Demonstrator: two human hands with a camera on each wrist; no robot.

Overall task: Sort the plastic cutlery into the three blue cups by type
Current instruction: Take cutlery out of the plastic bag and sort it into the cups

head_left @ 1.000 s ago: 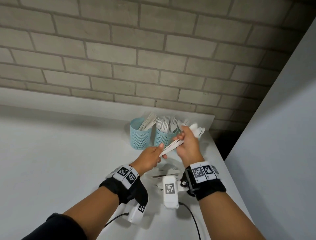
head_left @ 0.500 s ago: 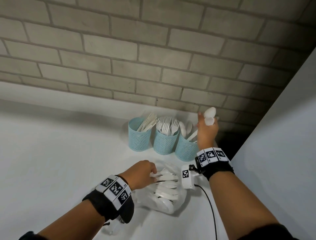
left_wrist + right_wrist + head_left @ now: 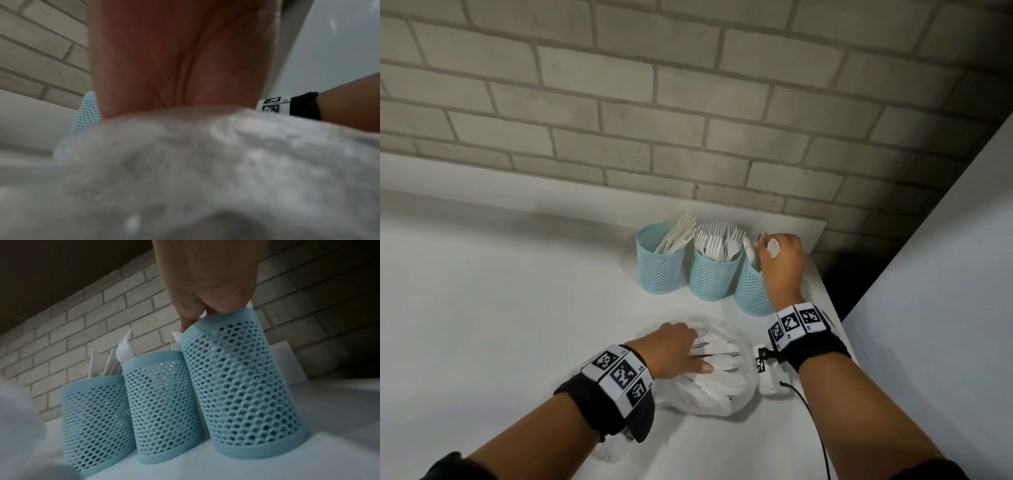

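Three blue mesh cups stand in a row by the brick wall: the left cup (image 3: 661, 270) holds knives, the middle cup (image 3: 714, 279) forks, the right cup (image 3: 751, 294) spoons. My right hand (image 3: 763, 245) is at the right cup's mouth and grips a white spoon (image 3: 773, 247). In the right wrist view its fingers (image 3: 205, 309) sit at the rim of the right cup (image 3: 242, 378). My left hand (image 3: 697, 349) lies on a clear plastic bag (image 3: 736, 397) of white cutlery (image 3: 719, 375), thumb stretched out. Its fingertips are hidden among the pieces.
The white table's right edge (image 3: 835, 329) runs just beside my right wrist, with a dark gap and a grey panel (image 3: 945, 274) beyond. A black cable (image 3: 815, 425) trails from the wrist camera. The brick wall (image 3: 688, 120) stands close behind the cups.
My right hand has come down with the spoon from above the cups to the right cup's mouth. My left hand has stayed on the bag, thumb now stretched out.
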